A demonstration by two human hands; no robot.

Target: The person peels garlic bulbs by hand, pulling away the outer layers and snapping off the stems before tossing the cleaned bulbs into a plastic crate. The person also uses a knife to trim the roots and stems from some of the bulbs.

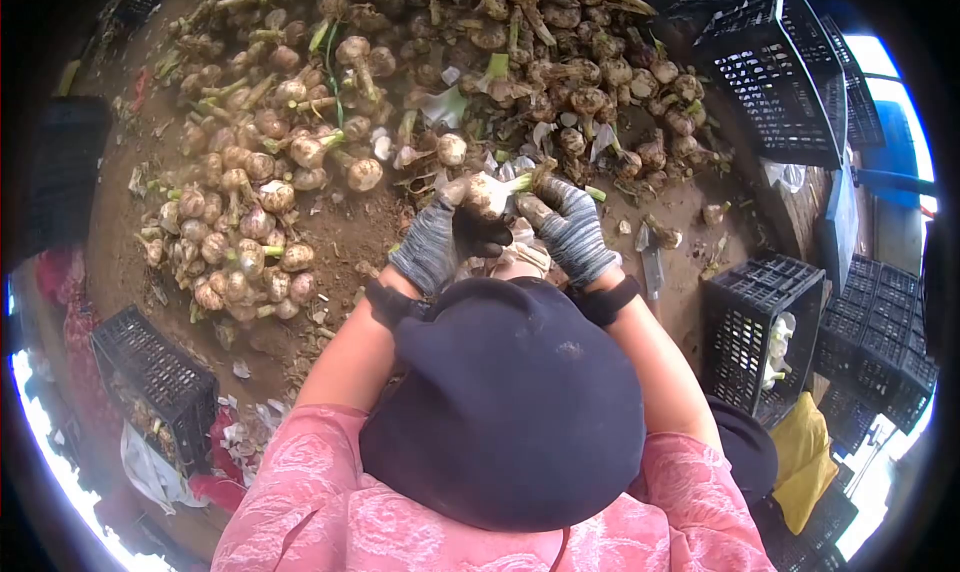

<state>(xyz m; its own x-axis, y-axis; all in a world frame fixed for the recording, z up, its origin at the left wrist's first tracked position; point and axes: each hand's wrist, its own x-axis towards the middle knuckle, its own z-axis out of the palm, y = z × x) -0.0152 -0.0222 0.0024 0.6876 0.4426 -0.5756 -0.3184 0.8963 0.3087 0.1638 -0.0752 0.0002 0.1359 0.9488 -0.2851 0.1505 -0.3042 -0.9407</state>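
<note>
A pale garlic bulb (488, 196) with a green-white stem is held up between my two gloved hands, in front of my body. My left hand (432, 244), in a grey striped glove, is closed on the bulb's left side, its thumb against the skin. Around the stem end, the fingers of my right hand (570, 230) are closed, also gloved in grey. Just beyond my hands, loose garlic bulbs (452, 150) and peeled papery skins lie on the soil. Part of the left hand's fingers is in shadow.
A large heap of garlic bulbs with stems (590, 100) spreads ahead, and a trimmed-looking pile (255, 242) lies at left. Black plastic crates (160, 377) stand at left and right; one crate (735, 322) holds white pieces. A flat blade-like object (652, 270) lies right of my hand.
</note>
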